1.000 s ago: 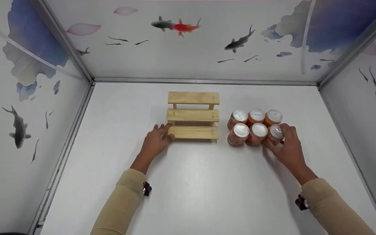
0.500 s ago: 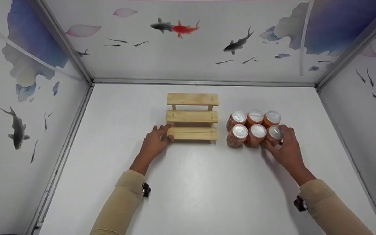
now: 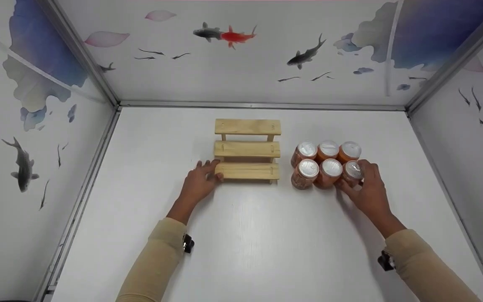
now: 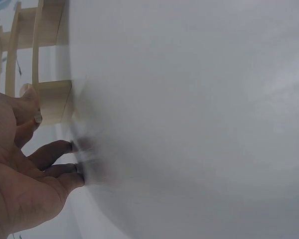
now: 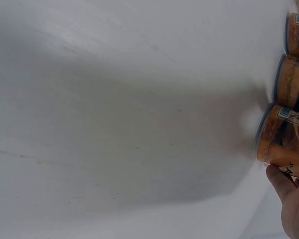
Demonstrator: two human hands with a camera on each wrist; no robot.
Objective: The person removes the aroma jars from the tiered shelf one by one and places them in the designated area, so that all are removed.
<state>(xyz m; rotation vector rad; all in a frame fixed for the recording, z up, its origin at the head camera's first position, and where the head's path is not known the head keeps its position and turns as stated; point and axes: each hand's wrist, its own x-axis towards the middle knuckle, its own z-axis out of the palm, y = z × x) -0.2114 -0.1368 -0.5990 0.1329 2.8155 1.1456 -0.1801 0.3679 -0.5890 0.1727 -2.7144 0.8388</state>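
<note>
A stepped wooden rack with three shelves (image 3: 247, 149) stands on the white table. My left hand (image 3: 197, 184) pinches the left end of its lowest shelf. In the left wrist view, thumb and forefinger lie at the end of the pale wooden shelf (image 4: 56, 102), while other fingertips reach the tabletop. To the right of the rack, several orange cans with silvery tops (image 3: 308, 168) stand upright in two rows of three. My right hand (image 3: 369, 191) grips the front right can (image 3: 353, 170) from its outer side. The right wrist view shows that can's printed label (image 5: 284, 137) beside my thumb.
White table (image 3: 241, 235) spreads in front of the rack and cans. Metal-framed white panels printed with fish (image 3: 304, 54) enclose it at the back and both sides. A narrow gap separates the rack from the cans. Small dark devices (image 3: 188, 243) sit at both sleeve cuffs.
</note>
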